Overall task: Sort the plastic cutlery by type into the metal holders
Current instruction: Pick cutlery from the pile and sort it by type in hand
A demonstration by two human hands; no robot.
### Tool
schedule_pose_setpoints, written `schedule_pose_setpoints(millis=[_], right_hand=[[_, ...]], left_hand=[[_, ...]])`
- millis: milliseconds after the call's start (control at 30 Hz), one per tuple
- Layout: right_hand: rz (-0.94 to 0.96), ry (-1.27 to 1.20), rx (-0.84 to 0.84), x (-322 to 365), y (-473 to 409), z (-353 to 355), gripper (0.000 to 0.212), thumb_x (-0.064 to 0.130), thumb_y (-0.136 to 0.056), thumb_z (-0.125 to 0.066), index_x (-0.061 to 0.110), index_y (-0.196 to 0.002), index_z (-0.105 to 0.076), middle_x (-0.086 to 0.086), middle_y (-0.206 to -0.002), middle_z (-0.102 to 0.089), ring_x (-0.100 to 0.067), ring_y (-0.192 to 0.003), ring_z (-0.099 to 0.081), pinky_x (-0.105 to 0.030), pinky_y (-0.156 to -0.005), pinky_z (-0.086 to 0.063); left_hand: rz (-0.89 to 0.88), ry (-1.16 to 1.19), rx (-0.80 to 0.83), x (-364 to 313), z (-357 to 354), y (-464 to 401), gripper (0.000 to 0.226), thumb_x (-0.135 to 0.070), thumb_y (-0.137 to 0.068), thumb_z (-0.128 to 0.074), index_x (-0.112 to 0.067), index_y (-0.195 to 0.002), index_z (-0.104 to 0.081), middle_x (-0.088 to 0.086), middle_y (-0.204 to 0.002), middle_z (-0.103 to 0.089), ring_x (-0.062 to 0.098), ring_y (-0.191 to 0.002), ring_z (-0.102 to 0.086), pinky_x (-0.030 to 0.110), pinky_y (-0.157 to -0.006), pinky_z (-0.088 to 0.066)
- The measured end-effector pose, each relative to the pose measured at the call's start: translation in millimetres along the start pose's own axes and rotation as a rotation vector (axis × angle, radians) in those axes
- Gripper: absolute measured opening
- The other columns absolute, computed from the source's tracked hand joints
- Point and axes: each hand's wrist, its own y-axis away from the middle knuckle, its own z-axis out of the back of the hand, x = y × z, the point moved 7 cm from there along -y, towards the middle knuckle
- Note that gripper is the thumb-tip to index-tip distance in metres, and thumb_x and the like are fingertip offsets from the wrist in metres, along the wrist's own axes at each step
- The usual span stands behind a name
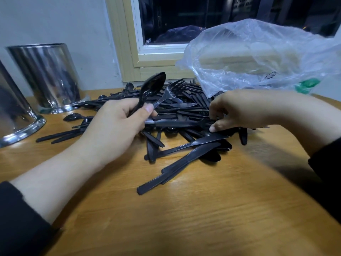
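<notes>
While the left hand (118, 122) grips a spoon (151, 89), the right hand's (239, 111) grip stays unclear, fingertips buried in the cutlery pile (184, 115).

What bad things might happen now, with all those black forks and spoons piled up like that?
1. The left hand holds both a spoon and a fork, so two types may drop into one metal holder.
2. The right hand is picking in the tangled cutlery pile; pulling one piece may drag others along.
3. Knives lie loose on the table toward its near edge and might get swept off.
</notes>
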Motion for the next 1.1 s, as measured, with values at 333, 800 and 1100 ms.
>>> schedule_pose_setpoints(millis=[333, 800, 1100], right_hand=[[0.212, -0.406, -0.505, 19, 10, 39, 0.005, 0.03, -0.091, -0.069, 0.026, -0.091, -0.067, 0.019, -0.075, -0.065, 0.01, -0.071, -0.057, -0.004, -0.061, -0.038], [0.14, -0.664, -0.664, 28, 11, 34, 0.022, 0.036, -0.09, -0.074, 0.017, -0.083, -0.066, -0.004, -0.072, -0.07, -0.014, -0.06, -0.057, -0.033, -0.058, -0.048], [0.043, -0.214, 0.059, 9, 25, 26, 0.042, 0.069, -0.07, -0.065, 0.027, -0.075, -0.066, 0.005, -0.058, -0.063, -0.004, -0.048, -0.053, -0.023, -0.055, -0.04]], left_hand=[[0.017, 0.048, -0.103, -2, 11, -4, 0.028, -0.03, -0.103, -0.058, -0.024, -0.08, -0.073, 0.001, -0.067, -0.068, 0.014, -0.054, -0.059, 0.022, -0.056, -0.049], [0.021, 0.016, 0.211, -10, -12, 6, 0.034, -0.039, -0.097, -0.061, -0.015, -0.074, -0.068, 0.018, -0.06, -0.057, 0.02, -0.052, -0.043, 0.027, -0.058, -0.04], [-0.02, -0.074, 0.094, -7, -6, 2, 0.038, -0.038, -0.101, -0.055, -0.003, -0.094, -0.07, -0.004, -0.061, -0.06, 0.0, -0.049, -0.047, 0.03, -0.059, -0.035]])
